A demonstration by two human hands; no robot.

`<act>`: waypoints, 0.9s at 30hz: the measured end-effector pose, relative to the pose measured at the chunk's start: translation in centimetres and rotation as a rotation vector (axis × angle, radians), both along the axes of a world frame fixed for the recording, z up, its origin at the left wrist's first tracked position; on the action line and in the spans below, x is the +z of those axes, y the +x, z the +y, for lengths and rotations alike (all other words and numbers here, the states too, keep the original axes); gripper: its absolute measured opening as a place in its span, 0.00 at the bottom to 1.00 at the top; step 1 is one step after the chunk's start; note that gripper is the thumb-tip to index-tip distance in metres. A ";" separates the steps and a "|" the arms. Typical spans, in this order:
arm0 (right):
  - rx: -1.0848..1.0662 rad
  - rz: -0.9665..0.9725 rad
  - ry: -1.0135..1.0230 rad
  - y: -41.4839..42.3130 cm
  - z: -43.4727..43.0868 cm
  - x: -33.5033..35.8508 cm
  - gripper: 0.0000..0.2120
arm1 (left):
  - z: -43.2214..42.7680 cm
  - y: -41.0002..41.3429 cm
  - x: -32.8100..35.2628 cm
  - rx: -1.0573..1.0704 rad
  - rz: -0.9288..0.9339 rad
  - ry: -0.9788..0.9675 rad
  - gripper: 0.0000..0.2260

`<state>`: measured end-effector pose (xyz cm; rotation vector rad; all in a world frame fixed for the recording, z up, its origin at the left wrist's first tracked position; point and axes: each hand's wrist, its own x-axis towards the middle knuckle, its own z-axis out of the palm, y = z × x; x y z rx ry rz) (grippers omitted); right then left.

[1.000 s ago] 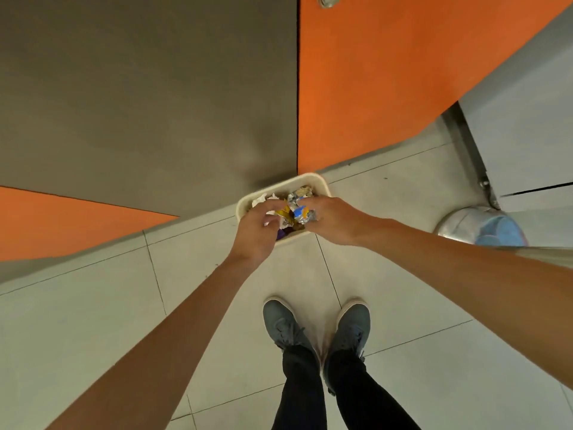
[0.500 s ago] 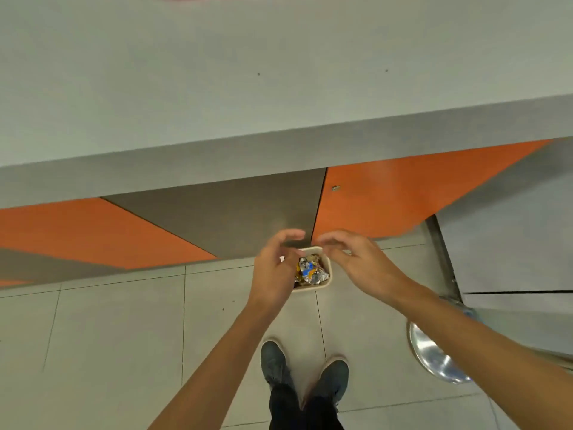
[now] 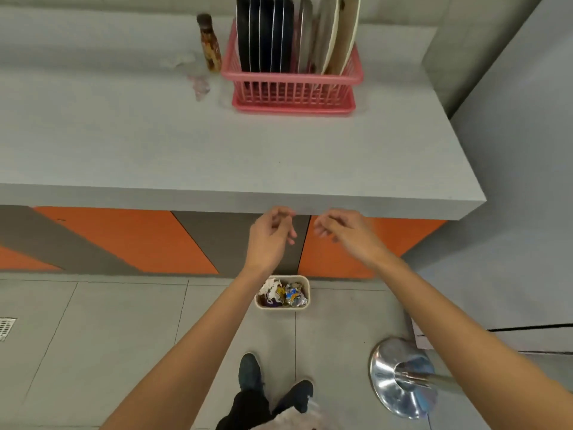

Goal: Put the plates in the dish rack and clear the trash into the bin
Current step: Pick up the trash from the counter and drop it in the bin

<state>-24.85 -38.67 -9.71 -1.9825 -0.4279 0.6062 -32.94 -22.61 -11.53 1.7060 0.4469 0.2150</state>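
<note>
- Beyond both hands, further from the person, the grey table (image 3: 217,144) spreads across the view; its front edge lies just past the fingertips.
- Below the hands, orange and grey cabinet doors (image 3: 124,240) close the table's front, and a tiled floor (image 3: 93,336) runs under them.
- Well beyond the hands, towards the back of the table, stands the pink dish rack (image 3: 294,88).
- Upright in that rack are the plates (image 3: 266,32): dark ones on the left, pale ones on the right.
- Down to the right of the right hand, a shiny metal stand base (image 3: 400,377) sits on the floor.
- Left hand (image 3: 269,240) hangs in the air before the table edge, fingers loosely curled, holding nothing.
- Right hand (image 3: 350,234), just beside it and apart from it, is likewise loose and holds nothing.
- Under the gap between the hands, on the floor against the cabinet, sits the small cream bin (image 3: 280,308).
- Crumpled trash (image 3: 285,294) of wrappers and paper fills the bin.
- Left of the rack, far from both hands, a brown bottle (image 3: 210,45) stands upright.
- Near the bottle, crumpled scraps (image 3: 200,83) lie on the table; they are blurred.
</note>
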 end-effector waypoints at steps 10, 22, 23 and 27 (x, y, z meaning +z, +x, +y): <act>0.151 -0.177 0.008 4.2 5.0 7.1 0.10 | 5.4 2.3 7.0 0.076 -0.091 0.207 0.04; 0.121 -0.150 -0.011 8.5 18.3 4.1 0.07 | 18.6 6.0 4.6 0.192 0.024 0.110 0.09; 0.123 -0.160 -0.014 8.9 20.0 3.9 0.07 | 20.2 6.6 4.2 0.182 0.026 0.106 0.05; 0.088 -0.249 -0.017 11.0 26.2 2.8 0.07 | 27.1 8.7 2.6 0.106 0.073 0.261 0.11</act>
